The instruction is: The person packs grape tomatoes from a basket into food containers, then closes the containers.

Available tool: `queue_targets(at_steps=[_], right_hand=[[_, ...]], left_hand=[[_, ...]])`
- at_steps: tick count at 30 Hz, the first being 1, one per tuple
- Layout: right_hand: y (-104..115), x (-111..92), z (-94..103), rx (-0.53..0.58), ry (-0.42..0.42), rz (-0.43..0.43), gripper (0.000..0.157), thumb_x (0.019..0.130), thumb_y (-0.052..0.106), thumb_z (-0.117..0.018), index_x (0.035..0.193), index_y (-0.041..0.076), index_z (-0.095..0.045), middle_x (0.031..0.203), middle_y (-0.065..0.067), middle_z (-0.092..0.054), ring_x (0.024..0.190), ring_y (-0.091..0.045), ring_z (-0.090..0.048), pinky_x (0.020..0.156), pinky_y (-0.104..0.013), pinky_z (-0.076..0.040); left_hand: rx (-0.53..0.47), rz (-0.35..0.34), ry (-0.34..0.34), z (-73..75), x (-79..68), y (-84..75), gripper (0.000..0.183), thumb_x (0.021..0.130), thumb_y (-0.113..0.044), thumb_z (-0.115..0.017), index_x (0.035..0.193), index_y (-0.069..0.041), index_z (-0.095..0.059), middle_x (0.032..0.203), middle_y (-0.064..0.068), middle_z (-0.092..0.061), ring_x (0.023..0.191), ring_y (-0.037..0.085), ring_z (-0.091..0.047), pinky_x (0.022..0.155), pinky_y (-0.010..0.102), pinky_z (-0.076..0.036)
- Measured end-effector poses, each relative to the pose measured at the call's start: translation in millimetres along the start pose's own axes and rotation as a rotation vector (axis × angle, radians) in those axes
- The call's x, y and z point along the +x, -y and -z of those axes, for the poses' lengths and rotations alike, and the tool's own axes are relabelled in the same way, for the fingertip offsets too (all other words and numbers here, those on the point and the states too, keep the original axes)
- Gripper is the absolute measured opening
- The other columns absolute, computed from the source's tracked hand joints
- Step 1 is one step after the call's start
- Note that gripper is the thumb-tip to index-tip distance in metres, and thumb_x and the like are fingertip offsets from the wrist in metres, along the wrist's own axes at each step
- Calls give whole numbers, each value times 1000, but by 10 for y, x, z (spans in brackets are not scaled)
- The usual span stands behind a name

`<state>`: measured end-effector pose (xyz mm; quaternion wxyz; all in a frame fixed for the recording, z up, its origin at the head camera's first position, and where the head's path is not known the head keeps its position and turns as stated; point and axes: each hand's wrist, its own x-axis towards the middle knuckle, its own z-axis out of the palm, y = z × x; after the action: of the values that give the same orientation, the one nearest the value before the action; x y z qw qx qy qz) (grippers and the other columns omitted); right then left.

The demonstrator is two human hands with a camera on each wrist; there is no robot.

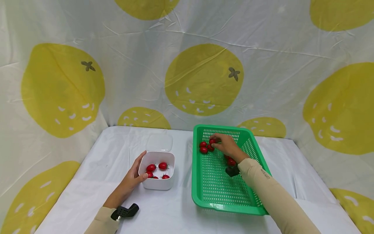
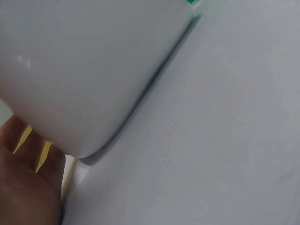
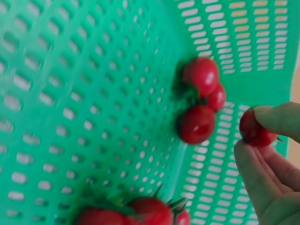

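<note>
My right hand [image 1: 226, 144] is inside the green basket [image 1: 196, 182], pinching a cherry tomato [image 3: 255, 129] between thumb and fingertips. Close by in the right wrist view, a few cherry tomatoes [image 3: 197, 124] cluster against the basket's side. More tomatoes with green stems [image 3: 152, 211] lie at the bottom of that view, partly hidden by my forearm in the head view. On the left, my left hand [image 1: 132, 174] holds a white container [image 1: 157, 184] by its left side, thumb near the front corner. Several cherry tomatoes [image 1: 162, 166] lie in the container.
A translucent lid [image 1: 159, 143] lies on the white tablecloth [image 1: 175, 211] just behind the container. The basket stands to the container's right, with a gap of cloth between them. Behind the table hangs a white curtain [image 1: 140, 65] printed with yellow fruit.
</note>
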<state>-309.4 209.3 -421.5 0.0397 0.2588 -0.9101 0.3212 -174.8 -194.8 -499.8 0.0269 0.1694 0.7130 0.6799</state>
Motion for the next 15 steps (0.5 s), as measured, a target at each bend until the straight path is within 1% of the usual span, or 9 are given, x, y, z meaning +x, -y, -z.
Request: queue_targets(at_steps=[4,8,10,13,15], right_hand=[[115,-2,5,21,-2,-12,27,91,11,-67,118,7,-65,112,-10,-67,104,-30,-64,86,-48,-51],[215,-6,8,44,-20,8,26,91,11,-67,116,9,-65,112,-8,-67,103,-29,-64,85,-45,-52],[265,-8,10,62,-33,24,25,90,11,-68,116,10,-66,112,-7,-67,103,-28,-65,85,-44,-53],[339,-13,7,89,-52,47,25,90,12,-68,115,10,-66,111,-5,-68,103,-27,-65,84,-43,-53],[393,-23,7,105,-61,59,25,90,11,-68,115,10,-66,111,-5,-68,104,-27,-65,83,-42,-54]], left_hand=[[1,-5,0,0,-2,-2,79,91,-9,-54,155,-26,-12,157,10,-18,142,35,-16,109,61,-17],[9,-8,3,2,-3,1,78,91,-8,-53,155,-27,-13,157,10,-18,142,35,-17,109,58,-19],[18,-8,3,6,-3,4,78,91,-9,-53,155,-27,-13,157,9,-19,141,34,-18,110,51,-23],[21,-6,3,16,-4,13,78,91,-8,-54,155,-29,-14,157,9,-19,141,33,-18,108,36,-28],[26,-6,4,20,-3,18,78,91,-8,-54,155,-29,-14,157,8,-19,142,32,-18,107,31,-28]])
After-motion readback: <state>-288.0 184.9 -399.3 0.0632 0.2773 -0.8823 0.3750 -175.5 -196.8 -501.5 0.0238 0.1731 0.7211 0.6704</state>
